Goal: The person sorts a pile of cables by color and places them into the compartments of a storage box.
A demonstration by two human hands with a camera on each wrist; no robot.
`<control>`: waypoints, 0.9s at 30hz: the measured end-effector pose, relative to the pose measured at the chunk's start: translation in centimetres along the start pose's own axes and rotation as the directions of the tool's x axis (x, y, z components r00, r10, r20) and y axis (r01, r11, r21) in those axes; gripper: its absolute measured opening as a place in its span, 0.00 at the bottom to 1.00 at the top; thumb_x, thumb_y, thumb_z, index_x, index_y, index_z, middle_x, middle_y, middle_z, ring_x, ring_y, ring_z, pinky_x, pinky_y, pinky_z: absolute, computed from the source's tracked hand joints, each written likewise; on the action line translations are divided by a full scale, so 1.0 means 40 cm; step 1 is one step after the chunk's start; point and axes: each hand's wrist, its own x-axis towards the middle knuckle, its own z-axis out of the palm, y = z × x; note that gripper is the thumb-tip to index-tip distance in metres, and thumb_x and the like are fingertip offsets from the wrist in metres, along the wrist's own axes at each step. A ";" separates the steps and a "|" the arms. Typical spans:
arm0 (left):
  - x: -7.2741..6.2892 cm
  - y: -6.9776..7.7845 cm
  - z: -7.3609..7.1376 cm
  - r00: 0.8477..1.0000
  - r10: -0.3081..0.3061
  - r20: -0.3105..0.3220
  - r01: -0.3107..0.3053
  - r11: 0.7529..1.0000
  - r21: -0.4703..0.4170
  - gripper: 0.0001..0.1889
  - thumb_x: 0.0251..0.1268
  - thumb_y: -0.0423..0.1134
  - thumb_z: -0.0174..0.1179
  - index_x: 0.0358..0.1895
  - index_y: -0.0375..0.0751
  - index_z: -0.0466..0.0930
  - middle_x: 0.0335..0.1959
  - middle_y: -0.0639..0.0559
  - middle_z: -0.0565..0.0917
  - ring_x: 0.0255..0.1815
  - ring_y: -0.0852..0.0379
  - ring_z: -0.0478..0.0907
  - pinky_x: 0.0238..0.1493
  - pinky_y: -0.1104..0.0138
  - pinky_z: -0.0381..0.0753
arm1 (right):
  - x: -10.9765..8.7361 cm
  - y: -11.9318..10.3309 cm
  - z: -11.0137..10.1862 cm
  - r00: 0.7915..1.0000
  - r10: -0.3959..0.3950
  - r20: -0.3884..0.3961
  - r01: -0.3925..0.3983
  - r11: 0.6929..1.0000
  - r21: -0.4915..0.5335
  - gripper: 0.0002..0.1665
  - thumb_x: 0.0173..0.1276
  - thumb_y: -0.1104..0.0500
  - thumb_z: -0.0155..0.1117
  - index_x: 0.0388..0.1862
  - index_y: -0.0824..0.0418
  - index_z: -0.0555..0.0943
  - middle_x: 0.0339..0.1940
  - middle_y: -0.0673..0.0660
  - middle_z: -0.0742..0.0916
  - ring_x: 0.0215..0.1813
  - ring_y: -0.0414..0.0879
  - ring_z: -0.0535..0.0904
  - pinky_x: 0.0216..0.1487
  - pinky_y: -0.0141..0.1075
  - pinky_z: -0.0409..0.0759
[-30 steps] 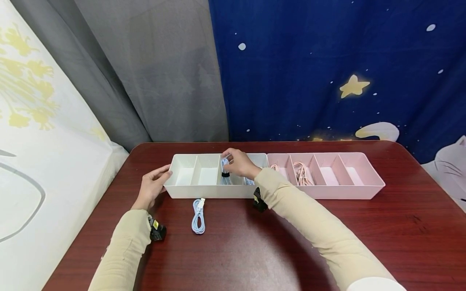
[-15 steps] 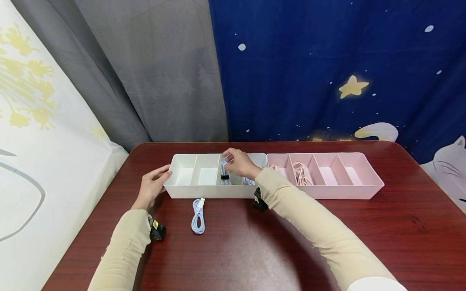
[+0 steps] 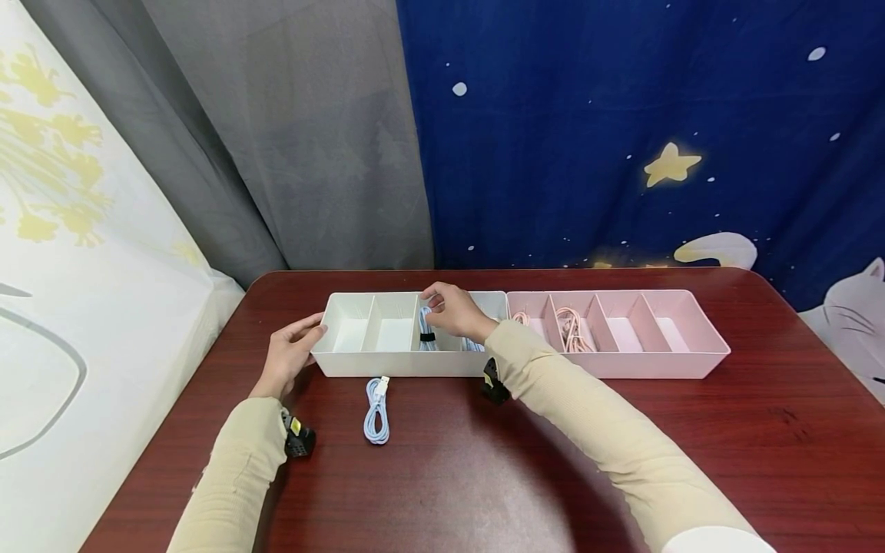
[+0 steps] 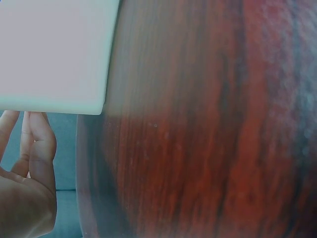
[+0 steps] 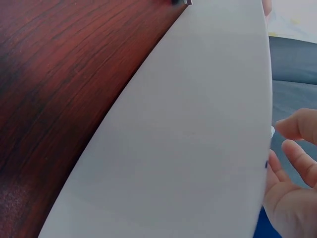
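A long white divided box (image 3: 392, 365) lies near the back of the table. My left hand (image 3: 288, 355) touches its left end; in the left wrist view the fingers (image 4: 42, 134) show just past the box's edge. My right hand (image 3: 456, 309) hovers over the third compartment, its fingers loosely bent. Beneath the fingertips, a coiled light-blue cable (image 3: 426, 343) with a black strap stands in that compartment, its upper part close to the thumb. In the right wrist view the fingers (image 5: 299, 124) appear apart from one another, partly hidden by the box wall.
Another coiled blue cable (image 3: 376, 415) with a white plug lies on the table (image 3: 442, 476) in front. More blue cable (image 3: 473, 345) shows in the fourth compartment. A pink divided box (image 3: 650, 364) abuts on the right, with pink cables (image 3: 574, 332) inside. Curtains hang behind.
The strapped blue cable has dropped slightly lower into the third compartment since one second ago, while my right hand has stayed nearly in place. My left hand has not moved.
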 end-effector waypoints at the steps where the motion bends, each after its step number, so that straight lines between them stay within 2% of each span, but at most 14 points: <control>1: 0.000 0.000 0.000 1.000 0.000 0.002 0.000 1.000 0.001 0.26 0.61 0.50 0.53 0.61 0.46 0.67 0.47 0.46 0.72 0.34 0.67 0.75 0.35 0.70 0.77 | -0.001 0.000 0.001 1.000 0.000 0.002 0.000 1.000 -0.002 0.19 0.55 0.69 0.59 0.48 0.65 0.74 0.42 0.60 0.79 0.45 0.49 0.76 0.44 0.35 0.74; 7: -0.002 0.002 0.000 1.000 0.001 0.006 -0.001 1.000 0.004 0.26 0.61 0.50 0.53 0.62 0.46 0.67 0.48 0.45 0.72 0.34 0.67 0.75 0.35 0.70 0.77 | -0.008 -0.001 0.002 1.000 -0.004 0.011 0.004 1.000 -0.009 0.19 0.56 0.69 0.58 0.50 0.64 0.74 0.44 0.60 0.78 0.47 0.49 0.76 0.46 0.35 0.74; 20: -0.003 0.001 0.001 1.000 0.003 0.000 -0.003 1.000 0.001 0.26 0.61 0.50 0.53 0.61 0.46 0.67 0.46 0.48 0.72 0.33 0.67 0.75 0.34 0.72 0.77 | -0.028 -0.001 -0.005 0.999 -0.047 0.015 0.046 0.998 0.043 0.20 0.56 0.70 0.55 0.50 0.66 0.73 0.46 0.64 0.78 0.48 0.51 0.75 0.47 0.36 0.73; 27: 0.000 -0.002 0.002 1.000 0.005 -0.006 -0.005 1.000 -0.007 0.26 0.60 0.50 0.54 0.61 0.46 0.68 0.45 0.48 0.72 0.33 0.68 0.75 0.33 0.71 0.77 | -0.051 -0.011 -0.003 0.994 -0.105 -0.005 0.105 0.994 0.035 0.19 0.57 0.69 0.56 0.49 0.66 0.73 0.46 0.63 0.78 0.47 0.51 0.76 0.48 0.37 0.73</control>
